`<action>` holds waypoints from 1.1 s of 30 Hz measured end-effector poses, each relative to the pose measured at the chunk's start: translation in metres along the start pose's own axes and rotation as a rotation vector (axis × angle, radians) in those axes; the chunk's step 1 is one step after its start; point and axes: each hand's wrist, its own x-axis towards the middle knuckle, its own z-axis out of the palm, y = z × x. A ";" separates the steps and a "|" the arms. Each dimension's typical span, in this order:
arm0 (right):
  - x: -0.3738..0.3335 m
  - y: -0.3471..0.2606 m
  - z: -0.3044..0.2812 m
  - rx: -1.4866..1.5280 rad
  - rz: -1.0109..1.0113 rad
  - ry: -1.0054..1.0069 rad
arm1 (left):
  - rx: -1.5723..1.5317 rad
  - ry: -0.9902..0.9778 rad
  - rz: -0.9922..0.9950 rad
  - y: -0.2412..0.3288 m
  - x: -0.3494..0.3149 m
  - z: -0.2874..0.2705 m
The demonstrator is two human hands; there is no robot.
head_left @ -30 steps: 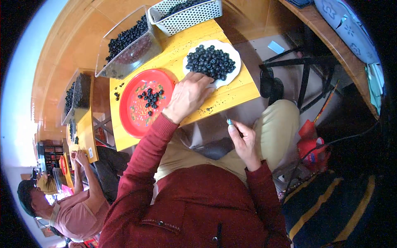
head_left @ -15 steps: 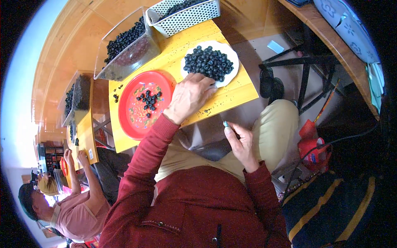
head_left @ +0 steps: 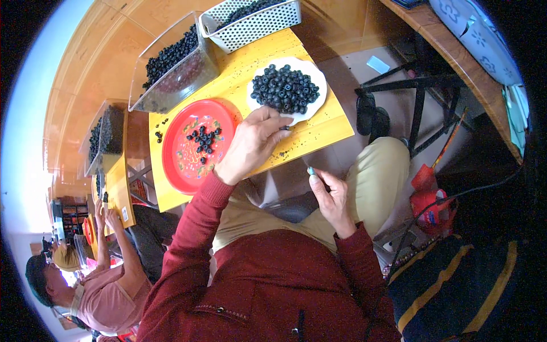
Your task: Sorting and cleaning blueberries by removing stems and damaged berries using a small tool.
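Observation:
A white plate heaped with blueberries sits on the yellow board. My left hand is at its near edge, thumb and fingers pinched on a dark berry. Left of that hand lies a red plate with a loose cluster of blueberries in its middle. Beyond the board's near edge, above my lap, my right hand is closed on a slim tool with a pale teal end; the rest of the tool is hidden or too thin to make out.
A clear bin of dark berries and a white perforated basket stand at the board's far side. Small dark crumbs dot the board. At left a person works at another board. A black-framed stand is at right.
My left hand has drawn back slightly from the berry heap toward me, and a berry now shows in its pinch. My right hand has stayed in place.

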 end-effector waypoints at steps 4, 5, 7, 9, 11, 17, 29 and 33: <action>0.000 -0.001 0.000 0.007 0.002 0.006 | -0.176 -0.008 -0.142 0.004 -0.021 -0.004; 0.000 0.000 0.001 0.002 0.001 0.002 | -0.245 0.037 -0.183 0.004 -0.027 -0.004; -0.002 0.004 0.002 -0.013 -0.004 0.025 | -0.341 0.045 -0.283 0.006 -0.038 -0.004; -0.002 0.005 0.004 -0.022 0.001 0.024 | -0.572 0.093 -0.447 0.008 -0.049 -0.001; -0.002 0.003 0.007 -0.032 0.006 0.019 | -0.651 0.131 -0.493 0.010 -0.059 -0.001; -0.001 -0.013 0.017 0.029 0.113 0.020 | -1.209 0.273 -0.706 0.010 -0.076 0.000; 0.021 -0.078 0.054 0.015 -0.106 -0.117 | -1.892 0.337 -0.622 0.001 -0.108 0.015; 0.026 -0.083 0.068 -0.003 -0.157 -0.135 | -1.952 0.320 -0.574 0.005 -0.112 0.013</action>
